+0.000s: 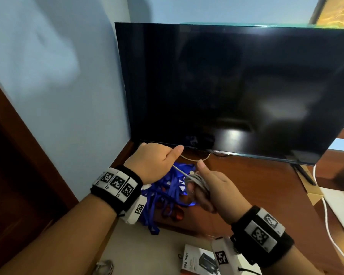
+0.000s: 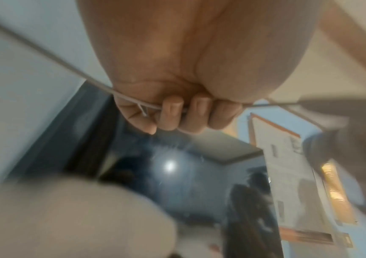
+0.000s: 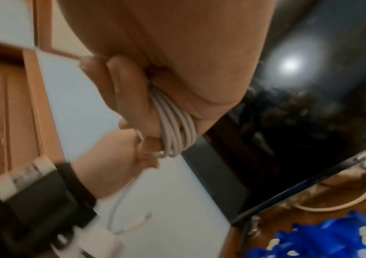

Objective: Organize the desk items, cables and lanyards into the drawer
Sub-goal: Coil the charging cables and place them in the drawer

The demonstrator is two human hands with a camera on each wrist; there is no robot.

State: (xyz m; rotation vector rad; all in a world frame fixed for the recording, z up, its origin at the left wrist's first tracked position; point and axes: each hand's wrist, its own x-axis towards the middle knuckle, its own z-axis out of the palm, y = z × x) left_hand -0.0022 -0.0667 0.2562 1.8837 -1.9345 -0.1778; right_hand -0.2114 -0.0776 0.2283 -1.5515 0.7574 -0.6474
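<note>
**Winding the white cable in front of the monitor**

Our right hand (image 1: 204,190) grips the coiled cable (image 1: 197,182) wrapped round its fingers. Our left hand (image 1: 157,161) closes on the free strand. Both hover over blue lanyards (image 1: 167,193), nearer us than the monitor (image 1: 236,92).

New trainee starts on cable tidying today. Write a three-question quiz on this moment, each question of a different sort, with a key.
1. True or false: the white cable is wound in loops round the fingers of the right hand.
2. Multiple choice: the blue lanyards lie (A) on the wooden desk below the hands, (B) draped over the monitor, (C) in the left hand.
3. Fill in: the left hand grips a straight stretch of the ______.

Key: 1 true. 2 A. 3 white cable; the left wrist view shows the fingers curled round it.
</note>
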